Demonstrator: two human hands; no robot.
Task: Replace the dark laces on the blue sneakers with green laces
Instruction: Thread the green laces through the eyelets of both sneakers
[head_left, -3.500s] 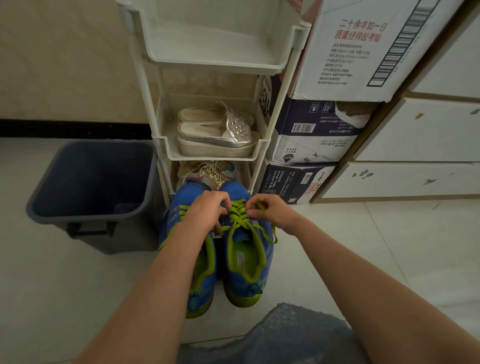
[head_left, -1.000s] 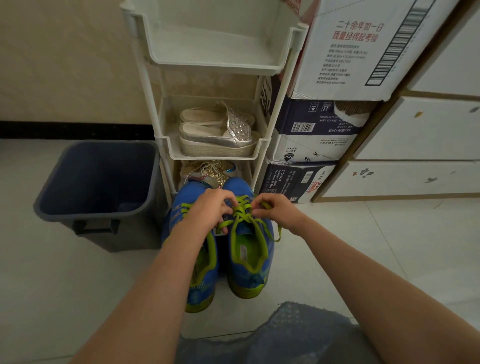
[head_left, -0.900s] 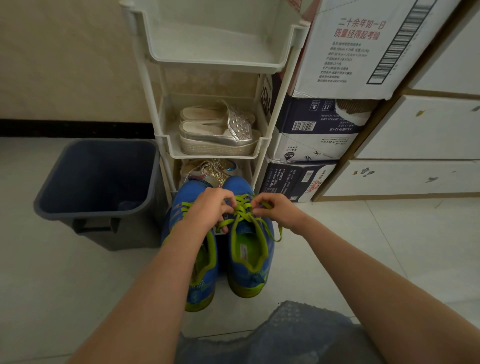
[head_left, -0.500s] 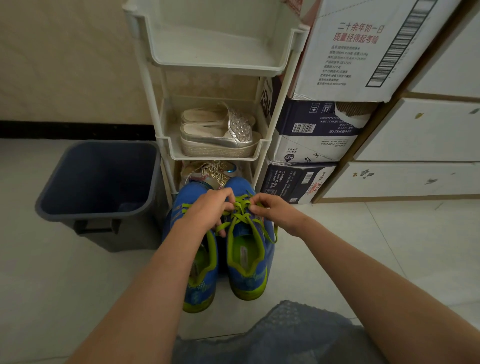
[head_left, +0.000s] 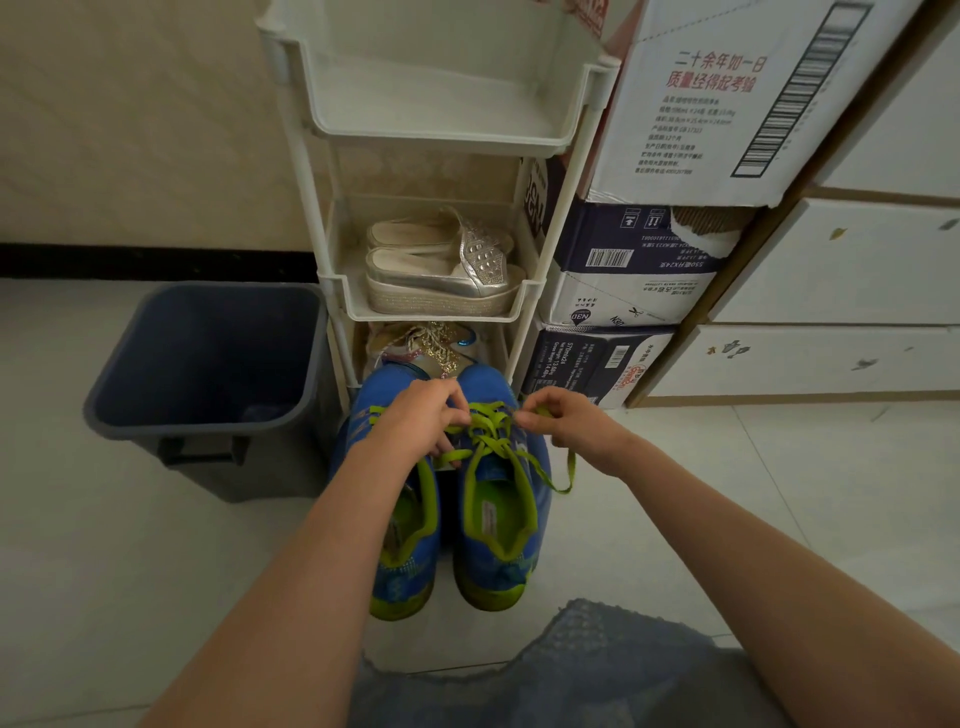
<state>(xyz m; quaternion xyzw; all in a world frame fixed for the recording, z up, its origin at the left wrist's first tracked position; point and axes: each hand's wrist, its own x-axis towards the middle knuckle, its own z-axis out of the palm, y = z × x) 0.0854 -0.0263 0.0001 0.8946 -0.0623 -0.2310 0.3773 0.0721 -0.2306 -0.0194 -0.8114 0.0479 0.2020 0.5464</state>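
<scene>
At one o'clock, a white carton (head_left: 727, 104) carries red print reading 二十余年如一日 质量经得起考验 beside a barcode, while under it, nearer three o'clock, a navy-and-white box (head_left: 623, 291) shows upside-down 550毫升X24 and the lowest dark box (head_left: 582, 364) reads 570mLx24.

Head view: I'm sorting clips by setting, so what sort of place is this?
Probably a home storage corner: a white shoe rack holding sandals, stacked cardboard boxes, and a bin on the tiled floor.

Both hands (head_left: 423, 418) (head_left: 569, 423) pinch green lace (head_left: 491, 434) over right blue sneaker (head_left: 501, 519).
</scene>
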